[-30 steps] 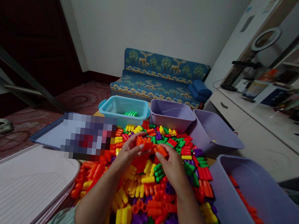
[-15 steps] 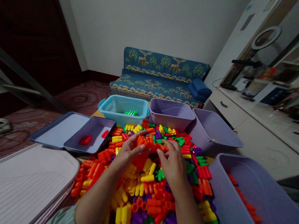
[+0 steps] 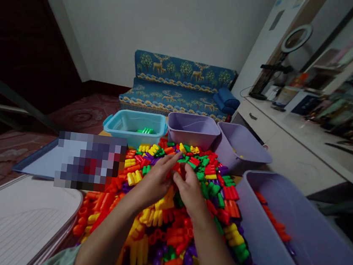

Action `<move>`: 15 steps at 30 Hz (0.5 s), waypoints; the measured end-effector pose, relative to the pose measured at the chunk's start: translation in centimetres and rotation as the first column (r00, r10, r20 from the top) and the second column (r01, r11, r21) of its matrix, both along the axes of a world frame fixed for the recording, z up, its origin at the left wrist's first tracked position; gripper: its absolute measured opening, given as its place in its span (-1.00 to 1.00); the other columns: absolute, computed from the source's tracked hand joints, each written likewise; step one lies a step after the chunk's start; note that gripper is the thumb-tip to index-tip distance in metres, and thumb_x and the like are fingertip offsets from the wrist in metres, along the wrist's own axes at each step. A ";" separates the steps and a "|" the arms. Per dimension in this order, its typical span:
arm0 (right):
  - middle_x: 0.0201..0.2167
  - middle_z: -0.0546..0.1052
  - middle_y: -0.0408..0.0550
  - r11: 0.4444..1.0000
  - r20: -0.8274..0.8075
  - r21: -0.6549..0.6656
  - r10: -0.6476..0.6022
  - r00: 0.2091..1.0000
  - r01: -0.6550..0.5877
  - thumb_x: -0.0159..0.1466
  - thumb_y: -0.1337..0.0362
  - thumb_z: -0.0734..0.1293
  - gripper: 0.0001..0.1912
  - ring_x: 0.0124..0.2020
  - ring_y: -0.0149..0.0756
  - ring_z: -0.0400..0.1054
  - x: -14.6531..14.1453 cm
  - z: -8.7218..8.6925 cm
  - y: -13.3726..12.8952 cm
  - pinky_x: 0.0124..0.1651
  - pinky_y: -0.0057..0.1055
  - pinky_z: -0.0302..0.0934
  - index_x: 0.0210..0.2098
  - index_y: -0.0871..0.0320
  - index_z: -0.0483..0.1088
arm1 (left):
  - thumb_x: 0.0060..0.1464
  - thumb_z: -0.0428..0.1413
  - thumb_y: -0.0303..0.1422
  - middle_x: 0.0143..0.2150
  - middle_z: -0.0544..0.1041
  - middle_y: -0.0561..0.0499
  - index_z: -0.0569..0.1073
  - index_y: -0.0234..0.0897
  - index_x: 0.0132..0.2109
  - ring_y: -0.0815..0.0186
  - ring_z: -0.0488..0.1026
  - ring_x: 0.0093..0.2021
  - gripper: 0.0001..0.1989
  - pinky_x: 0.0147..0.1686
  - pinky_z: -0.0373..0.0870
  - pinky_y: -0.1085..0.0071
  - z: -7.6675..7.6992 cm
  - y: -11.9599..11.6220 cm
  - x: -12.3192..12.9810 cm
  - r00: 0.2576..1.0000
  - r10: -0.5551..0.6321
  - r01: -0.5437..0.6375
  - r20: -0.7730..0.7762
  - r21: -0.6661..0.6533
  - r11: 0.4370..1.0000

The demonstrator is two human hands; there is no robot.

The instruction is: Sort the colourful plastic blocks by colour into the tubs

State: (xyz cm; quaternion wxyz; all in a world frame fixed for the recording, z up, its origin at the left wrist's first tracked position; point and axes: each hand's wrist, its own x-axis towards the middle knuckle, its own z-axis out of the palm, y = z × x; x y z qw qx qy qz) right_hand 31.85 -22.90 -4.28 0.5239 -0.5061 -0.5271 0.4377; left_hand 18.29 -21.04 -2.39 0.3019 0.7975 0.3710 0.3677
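A heap of plastic tube-shaped building blocks (image 3: pixel 154 217) in red, orange, yellow, green and purple spreads in front of me. My left hand (image 3: pixel 160 174) and my right hand (image 3: pixel 189 187) come together above its middle, fingertips close to each other. Between them shows a bit of orange-red blocks (image 3: pixel 176 169), cupped by the fingers of both hands. Most of what they hold is hidden behind my fingers and thumbs.
Behind the heap stand a light-blue bin (image 3: pixel 134 134) with green blocks and two purple bins (image 3: pixel 192 136) (image 3: pixel 249 147). A larger purple bin (image 3: pixel 299 231) at right holds orange blocks. Left are a pale lid (image 3: pixel 17 216) and a blurred-out tray. A patterned sofa (image 3: pixel 177 94) stands beyond.
My hands have drawn closer together and closed in around the orange-red blocks, which showed more openly between them before. The view has shifted slightly to the right.
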 end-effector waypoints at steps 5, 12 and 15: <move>-0.26 0.53 -0.09 0.991 -0.338 -0.070 -0.131 0.932 0.114 0.15 0.05 0.37 -0.65 -0.26 -0.27 0.41 0.0 0.5 0.3 -0.25 -0.39 0.31 -0.17 0.15 0.40 | -0.04 0.06 -0.63 0.23 0.33 -0.22 0.24 -0.23 0.30 0.03 0.26 0.23 -0.28 0.20 0.22 0.02 1.2 0.3 1.7 0.996 0.086 -0.085 -0.025 0.065 0.994; -0.21 0.52 -0.03 0.922 -0.633 -0.106 -0.351 0.690 0.371 0.18 0.01 0.33 -0.64 -0.18 -0.24 0.45 0.8 2.3 0.2 -0.11 -0.28 0.37 -0.19 0.16 0.37 | 0.00 0.15 -0.50 0.20 0.39 -0.14 0.53 -0.20 0.03 -0.03 0.24 0.24 -0.60 0.29 0.05 0.04 3.3 -0.2 6.6 0.871 0.046 0.021 0.490 -0.131 0.991; -0.15 0.53 -0.01 0.937 -0.599 -0.058 -0.309 0.739 0.345 0.22 -0.04 0.27 -0.58 -0.10 -0.20 0.45 1.4 2.1 0.2 -0.05 -0.23 0.37 -0.12 0.15 0.36 | 0.01 0.10 -0.54 0.25 0.36 -0.07 0.52 -0.19 0.06 0.01 0.16 0.31 -0.56 0.33 -0.04 0.04 3.2 -0.2 8.0 0.853 -0.040 0.128 0.521 -0.134 0.983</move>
